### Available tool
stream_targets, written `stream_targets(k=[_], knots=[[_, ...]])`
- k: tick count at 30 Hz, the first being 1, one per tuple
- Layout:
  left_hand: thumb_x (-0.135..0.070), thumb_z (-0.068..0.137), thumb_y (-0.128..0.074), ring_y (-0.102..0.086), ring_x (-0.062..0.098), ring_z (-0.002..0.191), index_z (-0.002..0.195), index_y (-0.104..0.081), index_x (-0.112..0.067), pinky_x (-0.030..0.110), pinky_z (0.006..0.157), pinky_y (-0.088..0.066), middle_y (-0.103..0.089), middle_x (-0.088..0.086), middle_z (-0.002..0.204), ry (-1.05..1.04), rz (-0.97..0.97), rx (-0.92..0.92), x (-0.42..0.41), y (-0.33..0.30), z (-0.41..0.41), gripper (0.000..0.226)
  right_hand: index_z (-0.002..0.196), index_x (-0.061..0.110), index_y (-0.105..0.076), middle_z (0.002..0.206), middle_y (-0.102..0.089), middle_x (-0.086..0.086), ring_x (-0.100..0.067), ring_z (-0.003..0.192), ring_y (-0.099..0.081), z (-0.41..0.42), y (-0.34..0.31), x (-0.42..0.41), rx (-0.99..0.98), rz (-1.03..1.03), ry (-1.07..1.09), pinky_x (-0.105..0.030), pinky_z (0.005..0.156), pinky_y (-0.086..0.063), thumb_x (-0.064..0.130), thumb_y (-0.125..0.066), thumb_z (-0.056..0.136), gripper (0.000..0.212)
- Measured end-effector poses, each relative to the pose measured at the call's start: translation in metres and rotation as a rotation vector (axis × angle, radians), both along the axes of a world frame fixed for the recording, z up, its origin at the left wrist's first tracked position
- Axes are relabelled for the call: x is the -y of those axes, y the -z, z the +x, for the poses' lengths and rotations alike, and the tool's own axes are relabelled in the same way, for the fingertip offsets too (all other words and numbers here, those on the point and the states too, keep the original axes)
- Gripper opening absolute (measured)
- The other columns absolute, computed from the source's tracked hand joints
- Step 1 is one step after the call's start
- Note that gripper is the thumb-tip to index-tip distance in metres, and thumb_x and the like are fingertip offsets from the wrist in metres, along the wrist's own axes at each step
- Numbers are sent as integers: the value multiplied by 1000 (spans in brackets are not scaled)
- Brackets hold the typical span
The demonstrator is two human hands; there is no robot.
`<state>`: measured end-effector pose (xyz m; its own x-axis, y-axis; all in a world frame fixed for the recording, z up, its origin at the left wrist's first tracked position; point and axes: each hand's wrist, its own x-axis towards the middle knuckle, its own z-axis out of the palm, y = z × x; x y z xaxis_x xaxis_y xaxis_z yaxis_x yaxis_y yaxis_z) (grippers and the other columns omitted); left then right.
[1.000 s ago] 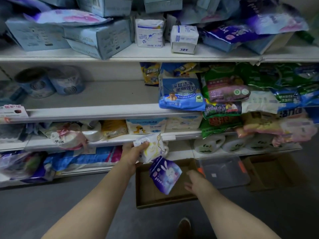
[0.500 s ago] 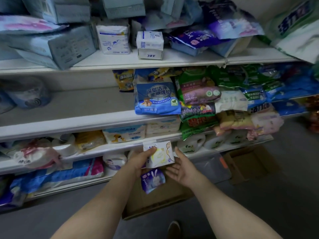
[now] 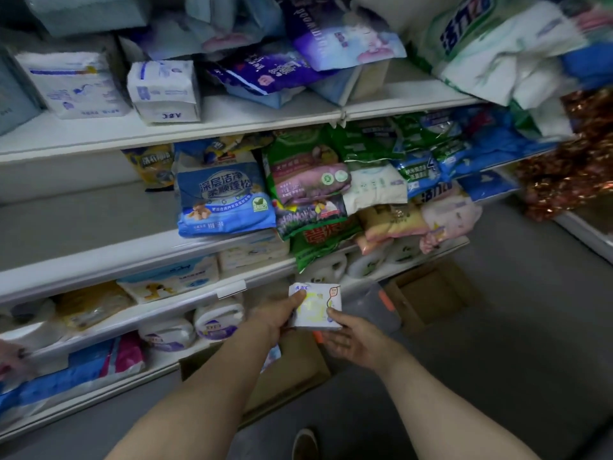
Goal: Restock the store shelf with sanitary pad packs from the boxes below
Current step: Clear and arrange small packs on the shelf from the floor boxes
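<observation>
Here the white pad pack [image 3: 315, 307] sits between left hand [image 3: 277, 315] and right hand [image 3: 351, 338].

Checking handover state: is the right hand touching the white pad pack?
Touching. The head view shows the right hand with its thumb on the front of the white pad pack, fingers under it; the left hand grips its other side.

Dim light here, a grey floor [image 3: 497, 376] running along white tiered shelves [image 3: 232, 119] crammed with soft packaged goods, blue bags [image 3: 225, 200] and green bags [image 3: 308, 174] spilling over the edges, tissue rolls [image 3: 219, 318] low down, and an open cardboard box [image 3: 431, 293] on the floor at right
</observation>
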<state>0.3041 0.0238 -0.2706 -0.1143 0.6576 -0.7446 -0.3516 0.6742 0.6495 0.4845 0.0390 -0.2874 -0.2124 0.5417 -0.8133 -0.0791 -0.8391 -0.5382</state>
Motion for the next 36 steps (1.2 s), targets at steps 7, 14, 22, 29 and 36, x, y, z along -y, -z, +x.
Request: stream_targets(k=[7,14,22,29,36], knots=[[-10,94,-67,-63,20,76,115,-65,-6,34,69,-53,-70,13,102,99,-22,-37,-61,7,68,21,110,6,-72,99,-75,-11,-23,90,-65,67,5,-47,9,28,123,-28,69,-55,20,-78,84,30],[-15,92,-70,-56,18,80,133,-56,-14,31,68,-43,-63,8,109,92,-11,-40,-102,4,104,43,111,7,-73,106,-75,-13,-22,94,-66,110,16,-101,33,60,225,-26,69,-57,19,-81,82,32],[-22,96,-65,-52,24,107,118,-60,-17,30,68,-44,-57,9,124,41,-61,-113,-121,0,95,23,112,18,-74,121,-70,-8,-25,106,-67,153,66,-159,233,62,167,-41,77,-60,39,-95,53,65],[-23,97,-64,-53,23,107,134,-58,-12,35,74,-44,-58,7,128,29,-60,-122,-125,1,88,39,120,20,-65,96,-56,-6,-22,71,-58,148,52,-151,324,-11,157,-32,54,-56,42,-87,55,73],[-24,98,-62,-55,23,106,118,-59,-10,37,89,-49,-58,8,117,64,5,-116,-130,-24,74,24,117,11,-62,111,-60,-10,-25,93,-62,103,-12,-150,287,44,165,-38,72,-55,29,-71,88,35]])
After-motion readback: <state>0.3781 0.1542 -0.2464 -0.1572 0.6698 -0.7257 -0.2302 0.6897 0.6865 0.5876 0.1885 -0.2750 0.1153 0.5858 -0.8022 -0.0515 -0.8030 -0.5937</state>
